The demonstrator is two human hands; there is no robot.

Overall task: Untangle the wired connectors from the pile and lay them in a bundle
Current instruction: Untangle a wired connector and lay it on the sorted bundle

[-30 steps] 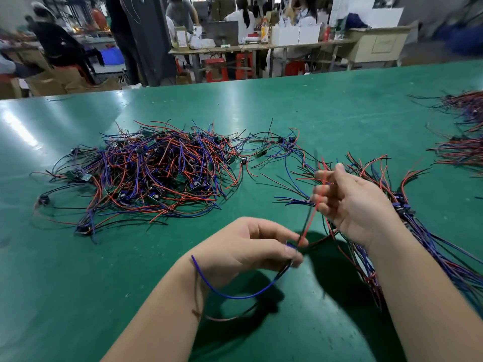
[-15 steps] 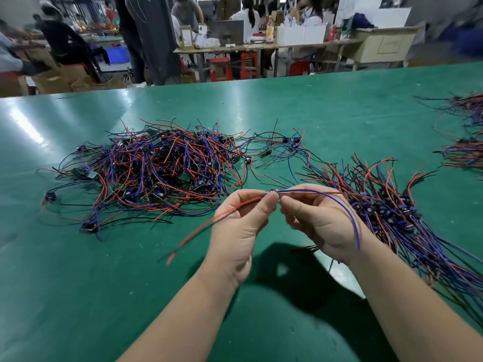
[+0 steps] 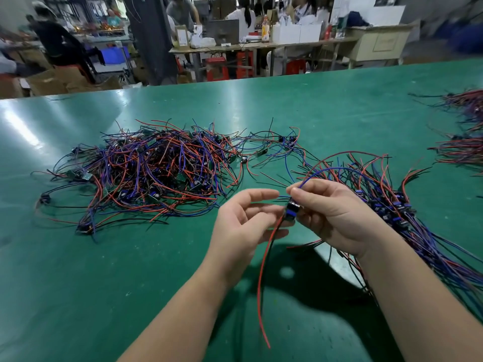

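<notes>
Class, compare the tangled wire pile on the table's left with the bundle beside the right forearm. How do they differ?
In the pile wires cross every way; in the bundle they run roughly parallel. Pile connectors lie scattered; bundle connectors cluster in a band. Both hold red, blue and black wires on the green table.

Bright, even overhead light. Green table (image 3: 78,283) shows glare streaks (image 3: 21,129) near its far-left edge, another mid-far. Soft dark shadow (image 3: 300,291) by the near edge. Focus sharp on pile (image 3: 156,168); background room soft, top-right smeared. Fisheye bend at frame edges.
</notes>
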